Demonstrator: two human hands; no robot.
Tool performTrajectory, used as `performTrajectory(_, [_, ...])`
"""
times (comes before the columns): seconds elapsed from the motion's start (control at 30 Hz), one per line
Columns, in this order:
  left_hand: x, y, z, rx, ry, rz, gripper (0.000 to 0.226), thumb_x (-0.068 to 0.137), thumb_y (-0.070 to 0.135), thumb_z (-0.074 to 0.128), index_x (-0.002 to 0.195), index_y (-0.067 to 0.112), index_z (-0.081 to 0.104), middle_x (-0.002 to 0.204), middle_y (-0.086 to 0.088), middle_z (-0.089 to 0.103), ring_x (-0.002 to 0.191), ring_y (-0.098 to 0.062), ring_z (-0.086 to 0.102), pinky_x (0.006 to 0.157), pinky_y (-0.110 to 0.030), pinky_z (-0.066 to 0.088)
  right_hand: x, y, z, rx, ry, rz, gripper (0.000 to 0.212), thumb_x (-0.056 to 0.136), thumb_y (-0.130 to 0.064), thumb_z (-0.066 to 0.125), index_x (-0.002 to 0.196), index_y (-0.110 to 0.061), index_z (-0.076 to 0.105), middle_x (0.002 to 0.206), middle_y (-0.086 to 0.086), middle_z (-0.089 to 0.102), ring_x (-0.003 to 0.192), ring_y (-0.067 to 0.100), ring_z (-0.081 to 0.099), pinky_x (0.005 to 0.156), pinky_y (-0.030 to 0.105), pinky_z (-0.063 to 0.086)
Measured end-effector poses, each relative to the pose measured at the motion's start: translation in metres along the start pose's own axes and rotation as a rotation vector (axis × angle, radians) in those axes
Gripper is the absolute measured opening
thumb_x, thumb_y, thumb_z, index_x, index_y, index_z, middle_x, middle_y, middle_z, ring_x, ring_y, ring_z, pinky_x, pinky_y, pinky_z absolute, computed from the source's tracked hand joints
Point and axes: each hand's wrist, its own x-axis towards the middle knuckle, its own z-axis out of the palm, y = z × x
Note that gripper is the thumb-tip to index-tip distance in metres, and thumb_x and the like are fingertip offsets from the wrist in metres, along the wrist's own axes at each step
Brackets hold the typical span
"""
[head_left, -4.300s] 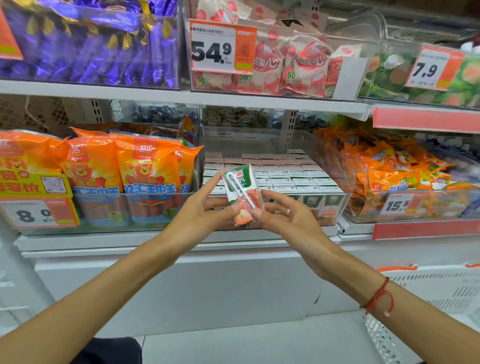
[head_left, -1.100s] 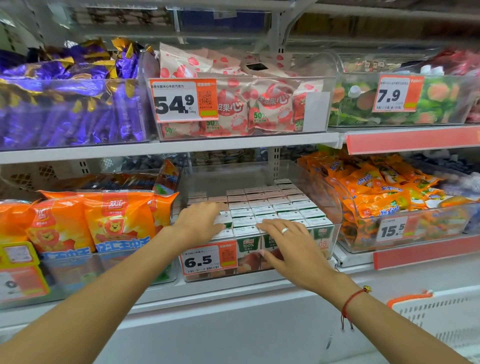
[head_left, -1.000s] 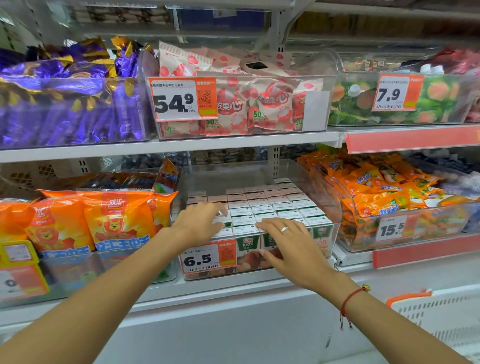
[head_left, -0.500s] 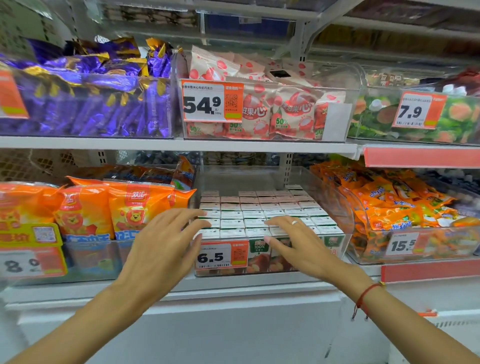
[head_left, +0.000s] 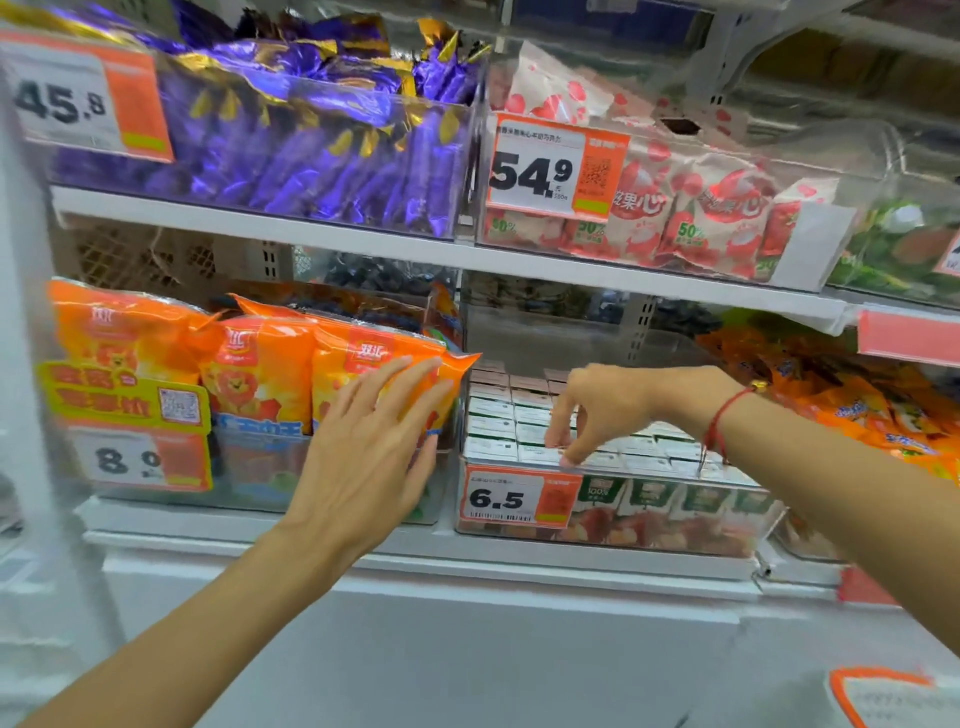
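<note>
– So, what does the place look like, starting from the left?

– It is a shop rack with two white shelves (head_left: 322, 231), one above the other, and clear bins on both. Top left, a bin of purple sweets (head_left: 311, 150) carries a 45.8 tag (head_left: 78, 104). Below it stand orange packs (head_left: 254, 374) with a lion on them, behind a tag (head_left: 140, 460) that begins with 8. Under the lower shelf runs a plain white panel (head_left: 467, 649).

– And the left hand?

– The left hand (head_left: 374, 452) is raised in front of the orange packs, back towards the camera, fingers straight and a little apart, holding nothing. Whether it touches the packs I cannot tell.

– Where are the juice cartons?

– The juice cartons (head_left: 493, 431) stand upright in tight rows in the clear bin (head_left: 675, 543) just right of the orange packs, behind a 6.5 tag (head_left: 519, 499).

– What is the right hand doing there?

– The right hand (head_left: 602, 405) comes in from the right, wrist arched above the rows, a red cord (head_left: 722, 421) round it. Its fingers are bent downward, and the fingertips (head_left: 569, 460) meet the carton tops in the front row. The blur hides whether they pinch one.

– Anything further right?

– Above, pink-and-white bags (head_left: 701, 218) sit behind a 54.9 tag (head_left: 550, 171); beside the cartons lie small orange sachets (head_left: 857, 410)
</note>
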Motion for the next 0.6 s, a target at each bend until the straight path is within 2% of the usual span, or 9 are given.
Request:
performTrajectory(0.07, [0.0,-0.002,-0.002,-0.026,0.04,-0.034,0.056,0.085,0.018,0.067,0.139,0.012,0.05,0.144,-0.01,0.048,0.128,-0.029,0.049,0.104,-0.043,0.042,0.008,-0.002,-0.006,-0.077,-0.054,0.003,0.028,0.071,-0.047,0.081,0.094,-0.032,0.076,0.077,-0.029,0.064,0.072,-0.014,0.057,0.065,0.01,0.039])
performTrajectory(0.17, [-0.002,-0.008,-0.004,-0.033,0.052,-0.089,0.063,0.086,0.017,0.067,0.144,0.012,0.043,0.145,-0.01,0.046,0.129,-0.029,0.047,0.11,-0.045,0.035,0.014,-0.007,-0.009,-0.15,-0.072,-0.011,0.016,0.069,-0.046,0.082,0.074,-0.038,0.069,0.081,-0.025,0.066,0.077,-0.006,0.058,0.067,0.014,0.042])
performTrajectory(0.27, [-0.003,-0.008,-0.002,-0.031,0.027,-0.101,0.066,0.085,0.02,0.067,0.145,0.014,0.041,0.14,-0.008,0.05,0.128,-0.028,0.047,0.112,-0.043,0.032,0.013,-0.01,-0.005,-0.185,-0.032,-0.02,0.024,0.071,-0.044,0.081,0.09,-0.031,0.071,0.093,-0.019,0.067,0.085,0.003,0.058,0.069,0.016,0.042])
performTrajectory(0.33, [-0.003,-0.006,-0.001,-0.026,0.01,-0.112,0.067,0.084,0.021,0.068,0.145,0.013,0.041,0.137,-0.009,0.051,0.126,-0.029,0.048,0.112,-0.044,0.032,0.011,-0.012,-0.003,-0.197,-0.01,-0.015,0.027,0.072,-0.043,0.08,0.093,-0.03,0.069,0.093,-0.018,0.064,0.087,0.006,0.057,0.068,0.018,0.04])
performTrajectory(0.4, [-0.003,-0.004,-0.001,-0.028,-0.002,-0.123,0.069,0.083,0.022,0.068,0.145,0.012,0.041,0.137,-0.01,0.051,0.126,-0.03,0.048,0.112,-0.046,0.034,0.009,-0.014,-0.004,-0.19,-0.011,-0.012,0.032,0.073,-0.045,0.08,0.098,-0.028,0.07,0.094,-0.016,0.065,0.089,0.008,0.059,0.073,0.022,0.044])
performTrajectory(0.53, [-0.002,0.0,-0.002,-0.046,-0.013,-0.151,0.073,0.081,0.023,0.072,0.146,0.012,0.041,0.138,-0.01,0.051,0.127,-0.031,0.048,0.113,-0.047,0.033,0.004,-0.015,-0.003,-0.2,0.002,0.005,0.036,0.075,-0.048,0.078,0.103,-0.027,0.071,0.107,-0.012,0.065,0.079,0.002,0.05,0.072,0.025,0.042])
performTrajectory(0.6, [-0.002,0.001,-0.002,-0.053,-0.016,-0.16,0.074,0.08,0.023,0.074,0.146,0.013,0.041,0.138,-0.01,0.051,0.128,-0.03,0.048,0.112,-0.045,0.032,0.001,-0.014,0.0,-0.181,-0.005,-0.007,0.033,0.08,-0.044,0.074,0.106,-0.025,0.068,0.112,-0.009,0.062,0.082,0.003,0.051,0.075,0.027,0.044])
